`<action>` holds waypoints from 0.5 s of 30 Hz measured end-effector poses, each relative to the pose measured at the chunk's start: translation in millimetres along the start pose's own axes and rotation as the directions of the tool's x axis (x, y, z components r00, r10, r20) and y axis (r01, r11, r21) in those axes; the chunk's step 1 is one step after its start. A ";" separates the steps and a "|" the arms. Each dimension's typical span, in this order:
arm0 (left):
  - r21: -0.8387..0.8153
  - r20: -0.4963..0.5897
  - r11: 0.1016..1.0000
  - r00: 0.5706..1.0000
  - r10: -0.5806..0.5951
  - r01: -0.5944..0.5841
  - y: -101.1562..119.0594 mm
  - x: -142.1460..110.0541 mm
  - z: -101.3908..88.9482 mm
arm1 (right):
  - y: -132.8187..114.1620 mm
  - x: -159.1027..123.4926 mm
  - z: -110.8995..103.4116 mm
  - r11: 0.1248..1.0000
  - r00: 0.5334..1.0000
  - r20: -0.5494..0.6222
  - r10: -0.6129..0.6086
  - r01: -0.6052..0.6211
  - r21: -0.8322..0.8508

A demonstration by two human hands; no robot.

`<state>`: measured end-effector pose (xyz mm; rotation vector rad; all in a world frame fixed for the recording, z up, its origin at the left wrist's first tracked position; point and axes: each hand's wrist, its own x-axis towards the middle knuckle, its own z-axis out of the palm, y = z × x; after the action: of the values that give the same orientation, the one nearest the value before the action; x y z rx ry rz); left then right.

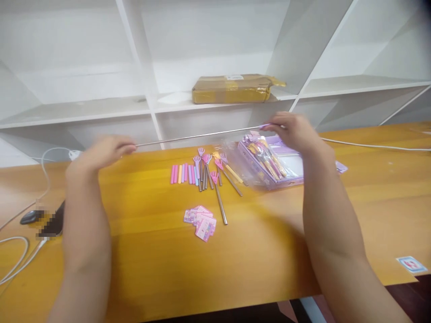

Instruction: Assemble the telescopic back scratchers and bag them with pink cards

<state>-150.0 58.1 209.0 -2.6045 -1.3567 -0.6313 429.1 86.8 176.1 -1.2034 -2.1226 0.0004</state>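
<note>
A long thin metal rod [198, 135], drawn out like a telescopic back scratcher, stretches between my two hands above the back of the table. My left hand [104, 152] pinches its left end. In the fingers of my right hand [292, 128] is its right end, where a bit of purple shows; the rest of that end is hidden. Below lie several small back scratchers with hand-shaped heads, among them a pink one [220, 204] with a metal stem. Beside them is a row of coloured tubes [183, 173]. Pink cards [205, 226] overlap nearer to me.
A purple box [289, 183] with plastic-wrapped back scratchers stands below my right hand. A taped cardboard box [232, 92] rests on the white shelf [117, 107]. At left are a mouse [28, 217], a dark phone-like device [55, 222] and white cables. A sticker [411, 264] is at right.
</note>
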 end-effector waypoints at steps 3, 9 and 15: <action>-0.045 0.041 0.995 0.995 -0.087 0.089 -26.0 -8.5 -3.9 | 30.6 -9.8 -17.5 0.989 0.988 0.030 0.149 -0.149 0.007; -0.061 0.140 0.970 0.964 -0.227 0.237 -31.6 1.2 13.0 | 35.4 -21.5 -20.5 0.938 0.933 0.119 0.339 -0.345 0.036; -0.043 0.069 0.976 0.975 -0.211 0.214 -33.6 1.6 14.0 | 18.6 -22.9 -22.1 0.883 0.876 0.118 0.469 -0.469 -0.027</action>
<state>-172.1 83.3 194.8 -2.5586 -1.6770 -0.6218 463.2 73.0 174.2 -1.7282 -1.8724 0.3006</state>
